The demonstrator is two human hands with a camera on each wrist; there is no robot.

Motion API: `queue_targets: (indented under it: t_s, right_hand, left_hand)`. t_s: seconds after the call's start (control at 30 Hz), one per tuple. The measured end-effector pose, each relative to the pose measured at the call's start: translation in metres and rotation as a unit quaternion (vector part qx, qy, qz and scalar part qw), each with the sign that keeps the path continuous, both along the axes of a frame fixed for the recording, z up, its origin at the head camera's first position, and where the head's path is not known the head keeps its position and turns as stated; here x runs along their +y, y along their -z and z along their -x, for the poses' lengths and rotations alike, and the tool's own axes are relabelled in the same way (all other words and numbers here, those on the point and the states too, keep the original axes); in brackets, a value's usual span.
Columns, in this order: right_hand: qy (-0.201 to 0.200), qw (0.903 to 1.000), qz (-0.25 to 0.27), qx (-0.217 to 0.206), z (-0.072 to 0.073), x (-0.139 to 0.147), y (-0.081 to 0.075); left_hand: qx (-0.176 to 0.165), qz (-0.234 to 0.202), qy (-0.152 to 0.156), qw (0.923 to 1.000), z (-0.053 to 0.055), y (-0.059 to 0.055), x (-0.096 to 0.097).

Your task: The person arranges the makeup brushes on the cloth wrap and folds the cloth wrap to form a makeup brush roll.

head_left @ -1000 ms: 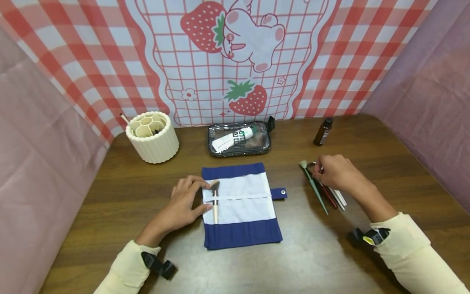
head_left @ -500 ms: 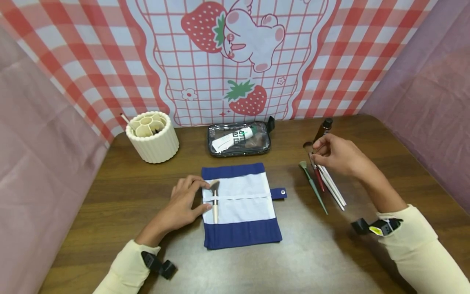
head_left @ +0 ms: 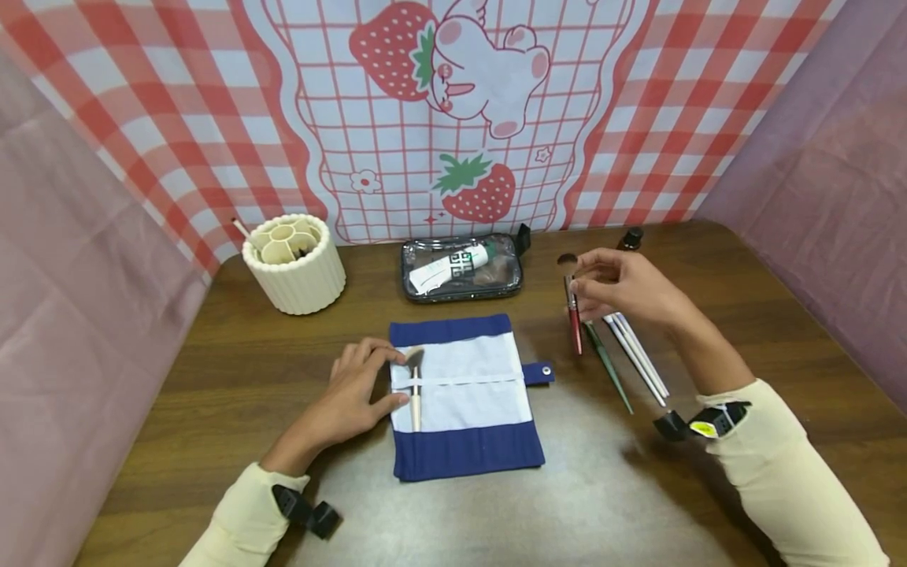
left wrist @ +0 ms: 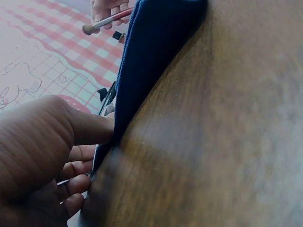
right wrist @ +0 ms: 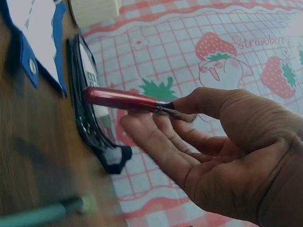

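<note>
The red brush (head_left: 576, 327) is in the air over the bench (head_left: 496, 524), right of the roll (head_left: 468, 451); the right hand (head_left: 631, 287) pinches it near its metal collar, thumb against fingers. With its handle free below that small grip, it could swivel, or drop beside the green brush (head_left: 609, 366) should the pinch loosen. The left hand (head_left: 357, 394), thumb and forefinger apart, touches the roll's left edge by the pale brush (head_left: 416, 409); a careless tug there could probably skew the roll. The tube (head_left: 449, 269) has bold dark lettering (I can't read it), while the cloth (right wrist: 258, 41) says "Strawberry".
</note>
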State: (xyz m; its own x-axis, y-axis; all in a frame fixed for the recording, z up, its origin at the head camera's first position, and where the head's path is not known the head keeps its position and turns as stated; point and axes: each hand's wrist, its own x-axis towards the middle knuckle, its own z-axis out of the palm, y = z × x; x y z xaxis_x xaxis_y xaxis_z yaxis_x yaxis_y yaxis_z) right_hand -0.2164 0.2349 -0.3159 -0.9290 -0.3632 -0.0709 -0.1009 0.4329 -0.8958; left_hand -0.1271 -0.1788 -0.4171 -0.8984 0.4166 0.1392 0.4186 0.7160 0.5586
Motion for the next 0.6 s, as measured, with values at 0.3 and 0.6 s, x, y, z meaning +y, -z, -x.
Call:
queue_targets:
  t_s: [0.3, 0.6]
  right_hand:
    - [-0.003, 0.9937, 0.101, -0.049, 0.008, -0.032, 0.010]
    - [-0.021, 0.9826, 0.169, -0.074, 0.019, -0.062, 0.019]
  left_hand:
    - [0.002, -0.001, 0.001, 1.0000, 0.000, 0.000, 0.000]
    - [0.006, -0.003, -0.005, 1.0000, 0.002, 0.002, 0.000]
